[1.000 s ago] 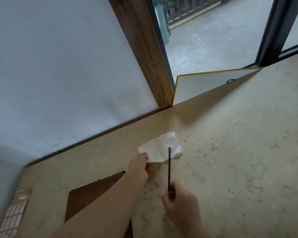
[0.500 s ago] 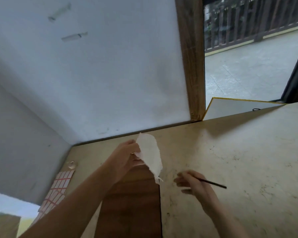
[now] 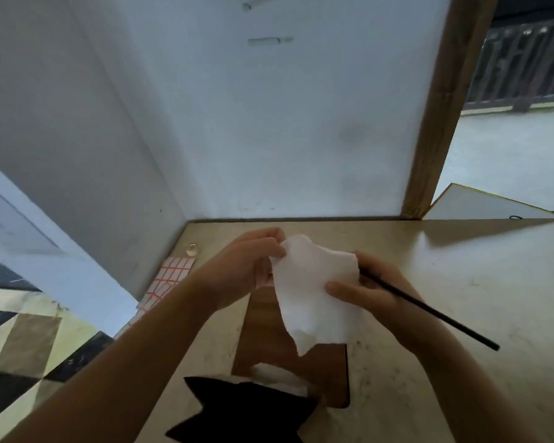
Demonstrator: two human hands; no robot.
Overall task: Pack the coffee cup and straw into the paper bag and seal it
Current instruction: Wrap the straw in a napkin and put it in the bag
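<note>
Straw (image 3: 429, 310): thin, black, straight, held in right hand (image 3: 376, 290) above the beige table (image 3: 480, 282). Long axis diagonal, upper-left to lower-right. Free end points lower right, out past the right wrist, clear of the table surface. Other end disappears behind the white napkin (image 3: 314, 292) at the upper left. Right hand fingers closed together around both straw and the napkin's right edge; thumb lies across the napkin face. Left hand (image 3: 247, 266) pinches the napkin's upper-left corner, fingers curled shut on it. Napkin hangs between both hands, crumpled, lower edge ragged, dangling over the brown paper bag (image 3: 288, 359). Bag lies flat on the table under the hands, long axis running toward the wall. Black star-shaped piece (image 3: 243, 410) at the near edge overlaps the bag's bottom end, with a bit of white crumpled material (image 3: 279, 374) showing just above it. Red-gridded sticker sheet (image 3: 170, 279) lies at the table's left edge, left of the left hand. Small clear rounded object (image 3: 191, 249) sits beyond the sheet, near the wall corner. Coffee cup: cannot tell where. Wooden post (image 3: 442, 107) stands at the table's back right.
</note>
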